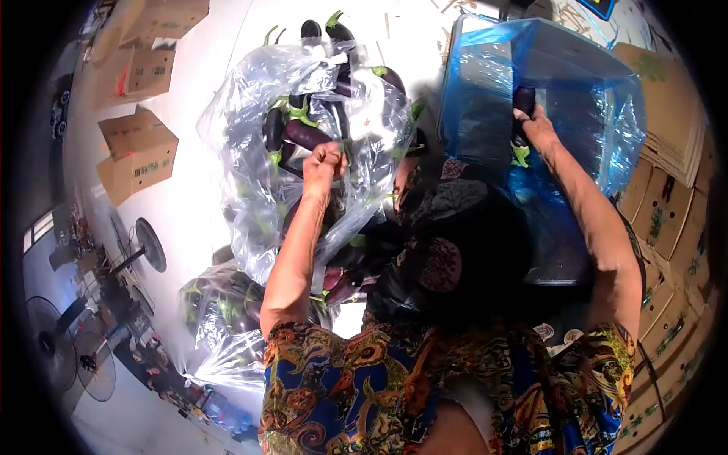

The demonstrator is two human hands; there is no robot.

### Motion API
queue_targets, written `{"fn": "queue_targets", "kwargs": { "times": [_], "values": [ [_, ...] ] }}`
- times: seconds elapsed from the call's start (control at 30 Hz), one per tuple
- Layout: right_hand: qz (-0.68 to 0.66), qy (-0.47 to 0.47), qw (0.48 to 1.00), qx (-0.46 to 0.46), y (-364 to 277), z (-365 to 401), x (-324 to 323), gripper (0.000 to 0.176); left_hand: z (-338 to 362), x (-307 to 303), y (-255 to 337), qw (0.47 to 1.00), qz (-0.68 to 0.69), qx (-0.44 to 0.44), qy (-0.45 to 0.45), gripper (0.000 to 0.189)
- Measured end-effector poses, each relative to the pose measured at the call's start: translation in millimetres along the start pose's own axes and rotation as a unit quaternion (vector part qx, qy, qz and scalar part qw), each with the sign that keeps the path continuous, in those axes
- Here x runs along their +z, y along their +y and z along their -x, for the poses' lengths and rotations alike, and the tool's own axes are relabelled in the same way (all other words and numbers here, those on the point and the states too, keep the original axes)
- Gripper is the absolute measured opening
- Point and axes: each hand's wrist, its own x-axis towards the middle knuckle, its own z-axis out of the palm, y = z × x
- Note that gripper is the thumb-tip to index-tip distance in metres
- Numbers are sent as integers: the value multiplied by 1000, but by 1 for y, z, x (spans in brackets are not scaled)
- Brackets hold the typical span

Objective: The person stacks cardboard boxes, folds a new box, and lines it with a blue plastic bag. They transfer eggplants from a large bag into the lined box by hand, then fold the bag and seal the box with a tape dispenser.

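Observation:
Dark purple eggplants with green caps lie in a large open clear plastic bag. Over this bag is my left hand, its fingers curled together beside an eggplant's end; whether they grip it cannot be made out. My right hand holds one eggplant, its green cap pointing toward my body, inside a container lined with a blue plastic bag. Part of the container's inside is in shadow.
More eggplants lie beyond the clear bag. A second filled clear bag sits at the lower left. Cardboard boxes and standing fans are on the left. Flattened cardboard is stacked at the right.

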Motion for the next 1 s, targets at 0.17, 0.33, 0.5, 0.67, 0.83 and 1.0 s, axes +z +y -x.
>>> {"fn": "queue_targets", "kwargs": {
  "times": [0.17,0.33,0.5,0.67,0.83,1.0],
  "values": [
    [36,-25,997,-69,21,-7,-5,65,-77,-12,11,875,-317,260,257,36],
    [170,-65,979,-90,-9,18,-31,58,-150,-24,33,846,-438,176,247,72],
    [255,-98,951,-145,-46,56,-71,41,-153,-28,20,881,-419,150,158,62],
    [248,-75,933,-248,-44,72,-95,39,-42,-2,42,964,144,-198,-100,24],
    [163,-140,930,-299,-75,106,-120,32,34,6,71,967,174,-40,-182,34],
    [-17,-180,924,-336,-81,114,-132,43,68,42,140,957,183,50,-219,42]
  ]
}}
